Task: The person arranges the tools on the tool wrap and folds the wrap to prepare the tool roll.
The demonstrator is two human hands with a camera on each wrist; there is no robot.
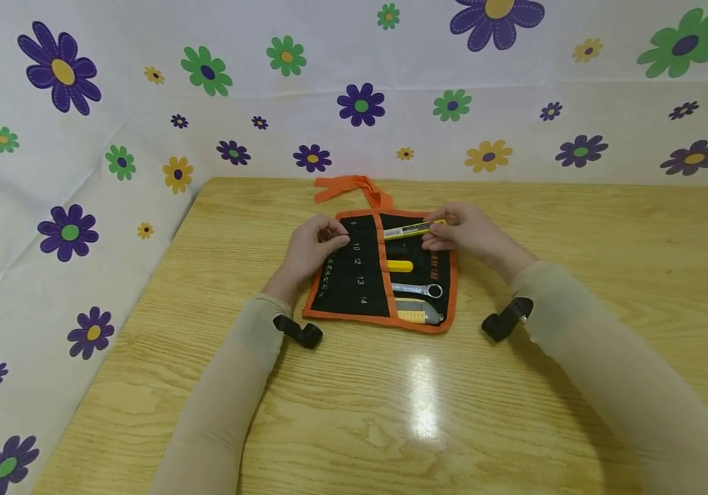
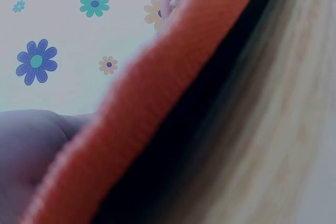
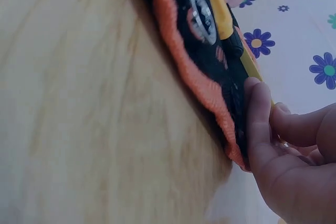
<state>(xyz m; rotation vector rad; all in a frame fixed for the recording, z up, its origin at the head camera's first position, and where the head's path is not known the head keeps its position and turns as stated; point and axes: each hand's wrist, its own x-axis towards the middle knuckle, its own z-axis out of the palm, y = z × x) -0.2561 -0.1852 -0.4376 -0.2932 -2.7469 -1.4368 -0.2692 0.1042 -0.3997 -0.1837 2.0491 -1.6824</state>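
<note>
A black tool roll (image 1: 357,292) with orange trim and size numbers lies opened out on the table. My left hand (image 1: 312,249) grips its upper left part, thumb and fingertips brought together near the top numbers. In the left wrist view, the roll's orange edge (image 2: 142,93) hides most of that hand. My right hand (image 1: 468,230) pinches a slim yellow-and-black case with a barcode label (image 1: 405,230) between thumb and fingers; its left end meets the orange pocket edge. Below it, the pockets hold a yellow handle (image 1: 400,266), a ring wrench (image 1: 418,290) and a utility knife (image 1: 418,313).
An orange tie strap (image 1: 354,184) trails from the roll's top edge toward the back of the wooden table (image 1: 341,412). A flower-printed cloth (image 1: 391,137) hangs behind the table and along its left side. Black wrist cameras (image 1: 499,325) sit on both forearms.
</note>
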